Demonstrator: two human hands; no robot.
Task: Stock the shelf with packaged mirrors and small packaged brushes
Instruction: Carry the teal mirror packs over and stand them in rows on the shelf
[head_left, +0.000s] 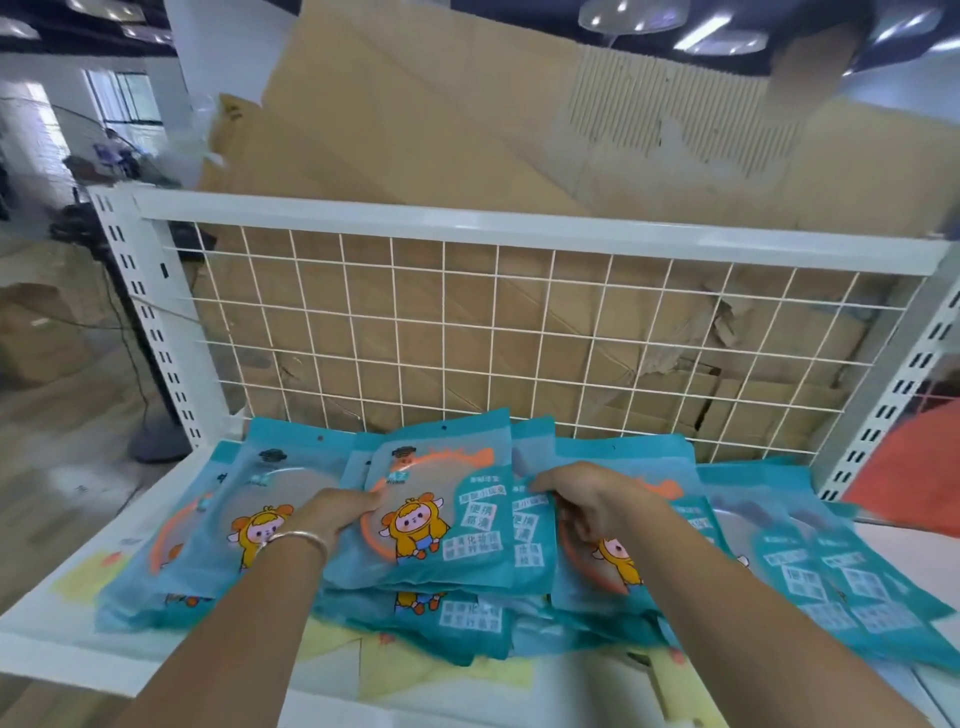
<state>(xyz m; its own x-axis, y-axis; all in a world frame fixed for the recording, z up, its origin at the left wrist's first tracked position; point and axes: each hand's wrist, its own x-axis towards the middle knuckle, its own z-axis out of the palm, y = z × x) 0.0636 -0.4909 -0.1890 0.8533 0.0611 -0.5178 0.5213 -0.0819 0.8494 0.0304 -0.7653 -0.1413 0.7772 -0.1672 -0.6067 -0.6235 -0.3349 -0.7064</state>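
Arms forward; left hand (337, 512) pinches centre pack (441, 514), right hand (587, 499) grips right pack (628, 460).

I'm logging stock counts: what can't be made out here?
Head view:
- Lower teal plastic mirror packets: buried under upper ones, count unclear.
- Left hand fingertips: hidden at a packet's edge.
- Red flat object: cut off by right frame edge.
- Packet print: too blurred to read.

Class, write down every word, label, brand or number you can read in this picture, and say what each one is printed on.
"便携": white label on the middle mirror packet.
"便携": same label on the far-right mirror packet, fainter.
The other white labels and the dark logo near the packet tops: too blurred to read.
The shelf and the cardboard: no text visible.
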